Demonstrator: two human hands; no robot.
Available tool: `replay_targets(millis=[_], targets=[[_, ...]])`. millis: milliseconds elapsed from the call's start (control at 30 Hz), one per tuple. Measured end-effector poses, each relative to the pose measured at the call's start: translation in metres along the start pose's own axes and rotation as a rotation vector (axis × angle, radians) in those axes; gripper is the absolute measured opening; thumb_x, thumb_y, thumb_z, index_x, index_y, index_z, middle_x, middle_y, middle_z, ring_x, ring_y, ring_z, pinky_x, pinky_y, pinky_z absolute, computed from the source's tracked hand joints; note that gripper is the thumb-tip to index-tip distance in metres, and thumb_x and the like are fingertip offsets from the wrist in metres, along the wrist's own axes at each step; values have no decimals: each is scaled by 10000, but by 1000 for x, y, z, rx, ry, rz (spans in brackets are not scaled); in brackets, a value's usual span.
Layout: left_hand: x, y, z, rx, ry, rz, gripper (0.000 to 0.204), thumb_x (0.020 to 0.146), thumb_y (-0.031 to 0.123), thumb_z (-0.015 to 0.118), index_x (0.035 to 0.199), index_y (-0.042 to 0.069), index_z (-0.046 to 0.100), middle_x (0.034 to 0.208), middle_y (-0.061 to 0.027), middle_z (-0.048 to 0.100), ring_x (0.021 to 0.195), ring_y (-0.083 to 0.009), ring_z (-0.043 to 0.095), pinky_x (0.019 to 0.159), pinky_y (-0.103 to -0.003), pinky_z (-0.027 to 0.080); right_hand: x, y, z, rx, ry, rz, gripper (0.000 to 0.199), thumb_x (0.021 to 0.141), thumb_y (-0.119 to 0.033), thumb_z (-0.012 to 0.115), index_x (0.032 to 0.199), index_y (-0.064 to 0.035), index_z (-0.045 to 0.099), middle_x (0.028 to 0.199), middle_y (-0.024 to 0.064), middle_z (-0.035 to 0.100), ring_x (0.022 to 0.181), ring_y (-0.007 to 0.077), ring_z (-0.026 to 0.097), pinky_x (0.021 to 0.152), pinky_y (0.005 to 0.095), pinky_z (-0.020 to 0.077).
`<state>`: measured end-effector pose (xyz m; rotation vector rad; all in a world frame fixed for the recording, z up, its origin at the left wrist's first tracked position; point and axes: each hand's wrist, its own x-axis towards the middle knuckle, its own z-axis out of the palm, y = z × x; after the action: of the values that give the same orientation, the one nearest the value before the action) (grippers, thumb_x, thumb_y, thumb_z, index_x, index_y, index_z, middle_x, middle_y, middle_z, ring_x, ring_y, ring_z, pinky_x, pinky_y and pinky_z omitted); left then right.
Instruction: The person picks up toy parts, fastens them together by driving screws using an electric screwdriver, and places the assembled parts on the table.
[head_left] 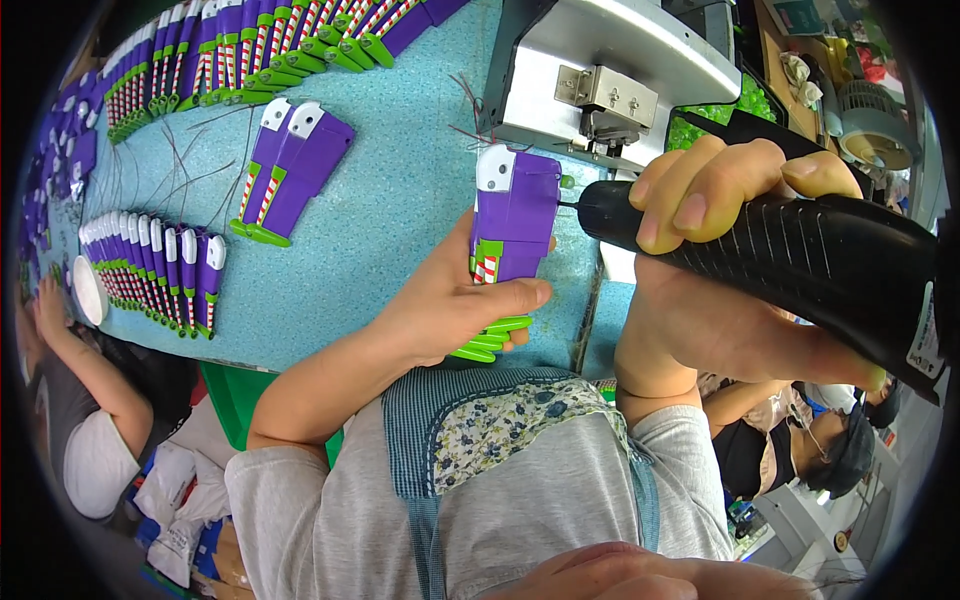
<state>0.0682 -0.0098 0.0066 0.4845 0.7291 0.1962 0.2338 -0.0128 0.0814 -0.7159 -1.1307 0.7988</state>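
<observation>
Standing beyond the black driver (800, 260) — a silver machine (540, 90), purple pieces (318, 160) leftward.

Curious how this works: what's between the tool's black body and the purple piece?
The head view shows a thin dark bit, a small green knob above.

Here's the left forearm (325, 385), slanting up and inward from a bent elbow, and the left hand (445, 300) is wrapped in a grip, thumb (512, 296) laid across the front! Over to the right hand (672, 300), up close, palm turned upward, fingers (735, 165) curled right over, thumb stretching out rightward, right forearm (652, 375) steep below!
</observation>
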Motion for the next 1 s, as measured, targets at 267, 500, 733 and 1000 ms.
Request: replay_targets(millis=[267,500,733,1000], targets=[[1,0,-1,-16,-54,-52,538,833,121,697,1260,33,382,1096,-90,561,666,-147,602,502,-290,526,57,-15,-40,-319,-293,-156,447,897,-368,620,1163,-71,419,834,126,639,662,262,666,621,402,584],[-2,1,-5,-87,-50,-36,489,836,109,686,1238,29,418,999,-76,578,662,-144,604,494,-292,520,13,4,-26,-20,-206,-78,969,719,-875,370,1235,-59,466,812,128,553,568,207,532,580,357,449],[-4,7,2,-62,-31,-50,454,829,81,687,1210,31,445,868,-48,575,659,-138,601,508,-293,522,-6,1,-3,-48,-83,21,995,721,-877,346,1221,-23,447,761,131,552,544,208,533,512,337,431],[-1,0,0,-76,-12,-19,506,834,79,690,1253,34,410,1100,-79,564,676,-149,605,512,-295,528,0,7,-16,8,-198,35,999,718,-872,369,1256,-32,433,787,133,555,565,209,529,531,341,436]])
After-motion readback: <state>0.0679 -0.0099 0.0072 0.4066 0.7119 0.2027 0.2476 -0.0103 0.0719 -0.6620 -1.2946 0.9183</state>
